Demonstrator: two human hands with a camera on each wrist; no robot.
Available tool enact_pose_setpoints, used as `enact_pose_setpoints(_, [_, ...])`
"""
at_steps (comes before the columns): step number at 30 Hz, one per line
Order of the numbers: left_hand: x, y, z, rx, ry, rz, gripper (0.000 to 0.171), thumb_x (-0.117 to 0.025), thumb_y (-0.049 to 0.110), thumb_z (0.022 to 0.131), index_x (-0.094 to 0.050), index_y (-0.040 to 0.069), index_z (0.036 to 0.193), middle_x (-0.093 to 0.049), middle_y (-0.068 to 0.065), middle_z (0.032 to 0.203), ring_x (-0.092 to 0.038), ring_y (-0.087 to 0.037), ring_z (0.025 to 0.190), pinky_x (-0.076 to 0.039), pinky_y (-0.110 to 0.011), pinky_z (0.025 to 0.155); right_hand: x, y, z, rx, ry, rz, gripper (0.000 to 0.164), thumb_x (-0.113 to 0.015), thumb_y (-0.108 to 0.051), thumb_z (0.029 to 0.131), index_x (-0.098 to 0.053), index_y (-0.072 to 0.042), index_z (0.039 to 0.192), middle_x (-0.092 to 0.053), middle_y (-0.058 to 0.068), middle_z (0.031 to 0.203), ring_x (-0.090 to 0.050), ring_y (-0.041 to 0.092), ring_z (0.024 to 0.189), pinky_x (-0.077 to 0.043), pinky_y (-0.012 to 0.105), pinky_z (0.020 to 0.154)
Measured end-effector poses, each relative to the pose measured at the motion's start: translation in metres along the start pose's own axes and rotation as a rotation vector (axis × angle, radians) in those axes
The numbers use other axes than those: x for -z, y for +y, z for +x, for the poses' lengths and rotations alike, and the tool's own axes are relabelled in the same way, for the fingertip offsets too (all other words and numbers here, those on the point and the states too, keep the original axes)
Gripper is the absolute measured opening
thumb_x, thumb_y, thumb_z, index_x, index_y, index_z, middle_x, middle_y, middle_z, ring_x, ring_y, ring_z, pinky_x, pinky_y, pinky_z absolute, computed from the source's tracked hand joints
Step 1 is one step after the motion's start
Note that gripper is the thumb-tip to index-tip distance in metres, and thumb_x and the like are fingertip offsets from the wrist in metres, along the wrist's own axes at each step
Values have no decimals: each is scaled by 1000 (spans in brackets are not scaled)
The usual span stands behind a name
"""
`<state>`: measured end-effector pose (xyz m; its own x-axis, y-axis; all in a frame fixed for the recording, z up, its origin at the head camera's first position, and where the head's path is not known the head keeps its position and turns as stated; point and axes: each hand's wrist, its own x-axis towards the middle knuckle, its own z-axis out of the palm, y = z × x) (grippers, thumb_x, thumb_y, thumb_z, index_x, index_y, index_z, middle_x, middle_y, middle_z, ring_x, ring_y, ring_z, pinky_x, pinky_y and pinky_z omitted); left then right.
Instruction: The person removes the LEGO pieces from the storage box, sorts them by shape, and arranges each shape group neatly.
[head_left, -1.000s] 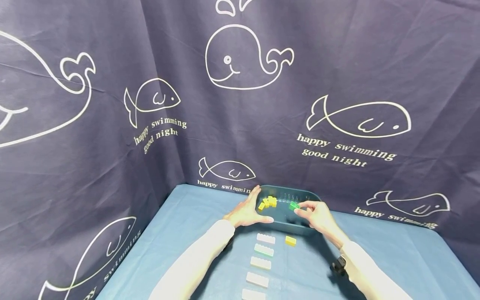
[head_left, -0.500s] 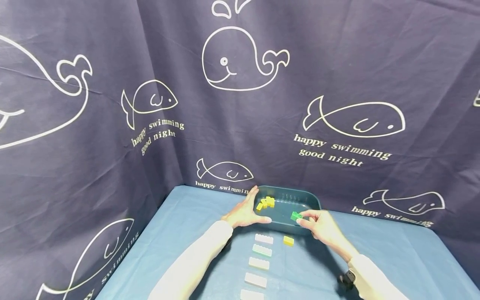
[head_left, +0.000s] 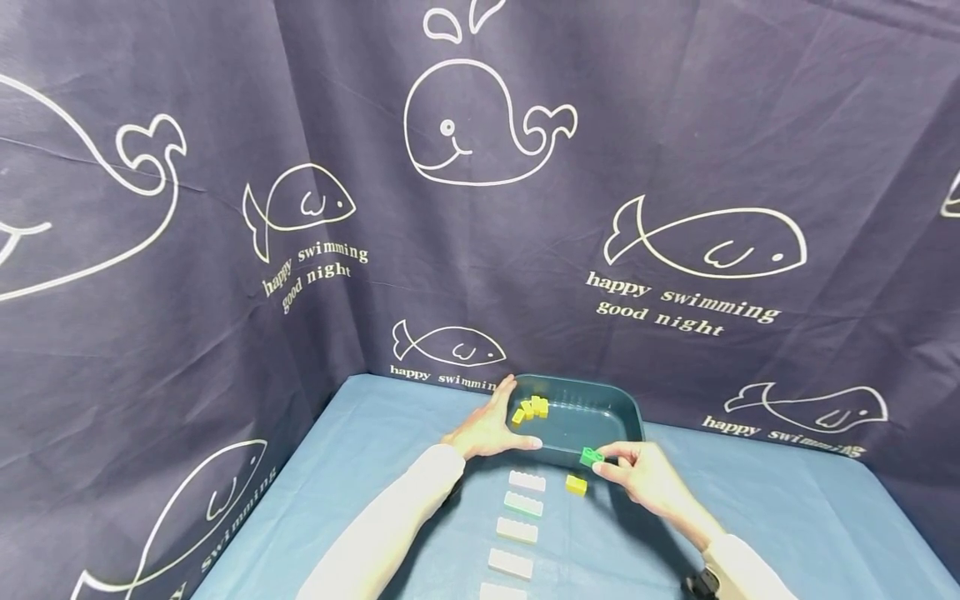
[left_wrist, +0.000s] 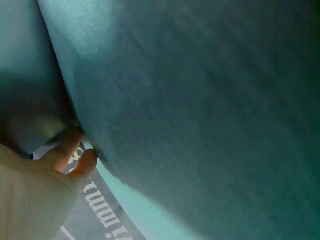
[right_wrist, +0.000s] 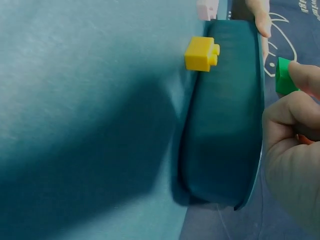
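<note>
My right hand (head_left: 647,479) pinches a green toy brick (head_left: 591,457) between thumb and fingers, over the near rim of the dark teal bin (head_left: 626,404). In the right wrist view the green brick (right_wrist: 284,77) shows at the fingertips beyond the bin's rim. My left hand (head_left: 483,432) rests on the bin's left end, fingers stretched along its side and thumb on the near rim. The left wrist view shows two fingertips (left_wrist: 89,159) at the bin's edge. Several yellow bricks (head_left: 529,408) lie inside at the left. One more yellow brick (head_left: 576,485) sits on the table before the bin.
A column of long pale bricks runs toward me on the blue table (head_left: 315,492): a pinkish one (head_left: 527,481), a greenish one (head_left: 523,503), a cream one (head_left: 517,530) and more below. A dark curtain (head_left: 480,250) with whale and fish drawings stands behind the table.
My right hand has lifted the green brick from the bin's interior and brought it toward me, to the near rim. My left hand has stayed on the bin's left end.
</note>
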<state>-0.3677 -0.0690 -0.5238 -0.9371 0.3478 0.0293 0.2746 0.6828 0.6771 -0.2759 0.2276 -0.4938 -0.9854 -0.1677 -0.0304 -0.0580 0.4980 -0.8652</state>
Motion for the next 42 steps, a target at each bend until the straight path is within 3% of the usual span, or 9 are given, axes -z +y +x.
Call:
enact_pose_setpoints(16, [-2,-6,4,1,5,12,131,-90,71,76,-16,30,176,-13,17,185,-61,-40,145,-50,-56,121,-17,16,-13,35,-54,-39,25,-88,-17,89,-83,-5,111,-41,-10,60,-40,1,46,-33,18,45])
enact_pose_setpoints(29, [-3,-5,2,-13,2,6,130,-89,70,77,-16,27,176,-12,15,185,-59,-40,146,-49,-54,122,-31,29,-14,86,-77,-94,26,-89,-15,86,-84,-3,108,-44,-12,58,-42,-1,46,-36,17,47])
enact_pose_setpoints(42, [-3,-6,4,-22,6,13,130,-89,70,77,-16,26,177,-12,15,186,-55,-38,152,-47,-54,125,-34,27,-13,109,-57,-202,19,-92,-19,82,-86,-13,98,-52,-10,58,-44,0,51,-39,20,55])
